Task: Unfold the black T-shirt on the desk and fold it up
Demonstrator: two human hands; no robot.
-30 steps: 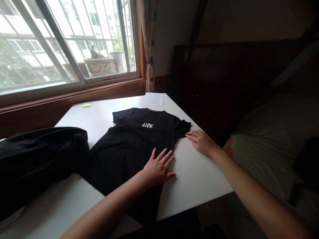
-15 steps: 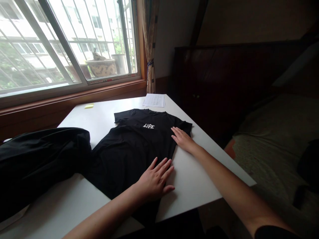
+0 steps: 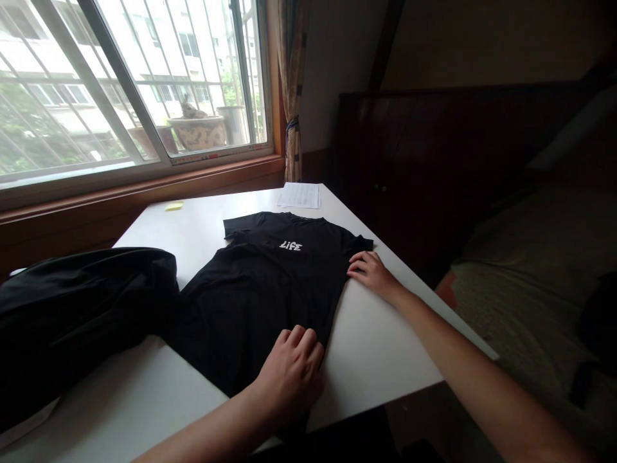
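Observation:
A black T-shirt (image 3: 260,283) lies spread on the white table (image 3: 380,341), its collar away from me and white lettering across the chest, upside down from here. My left hand (image 3: 292,366) is closed, fingers curled under, on the shirt's right side near the hem; its fingertips are hidden beneath the knuckles. Farther up that same side, just below the sleeve, my right hand (image 3: 373,273) has its fingers bent together on the fabric edge.
At the left a heap of black cloth (image 3: 87,302) touches the shirt. Papers (image 3: 299,195) and a yellow note (image 3: 174,206) lie toward the table's far side. Beyond are a barred window (image 3: 144,83) and a tied curtain (image 3: 292,128). A bed (image 3: 511,276) stands to the right.
Both hands have gone from flat, spread fingers to curled ones at the shirt's right side. The right hand has shifted slightly right, the left a little toward me.

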